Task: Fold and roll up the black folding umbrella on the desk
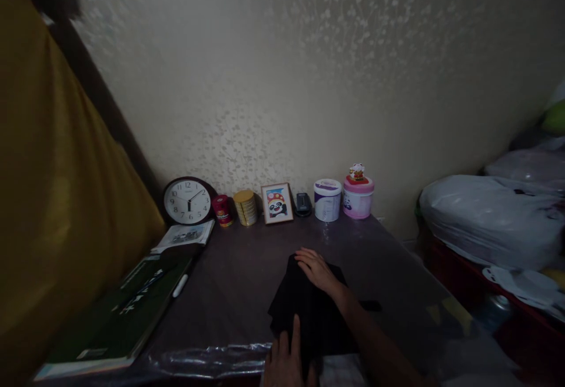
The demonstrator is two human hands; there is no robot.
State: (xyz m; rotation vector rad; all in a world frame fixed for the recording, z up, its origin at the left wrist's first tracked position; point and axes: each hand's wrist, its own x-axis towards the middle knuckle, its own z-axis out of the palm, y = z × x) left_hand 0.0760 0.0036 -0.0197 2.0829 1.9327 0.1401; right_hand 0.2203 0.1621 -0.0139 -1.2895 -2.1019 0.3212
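Observation:
A black cloth (304,310) lies folded on the dark table (238,281) near its front edge. My right hand (316,268) rests flat on the cloth's far end, fingers stretched out and pointing left. My left hand (286,359) lies on the cloth's near end at the bottom of the view, fingers extended forward; only part of it shows.
Along the wall stand a round clock (188,201), a red tin (222,210), a gold can (246,207), a framed panda picture (277,203), a white tub (327,199) and a pink tub (358,196). Books (128,310) and a pen (180,285) lie left. A yellow curtain (48,198) hangs left; bagged bundles (489,216) sit right.

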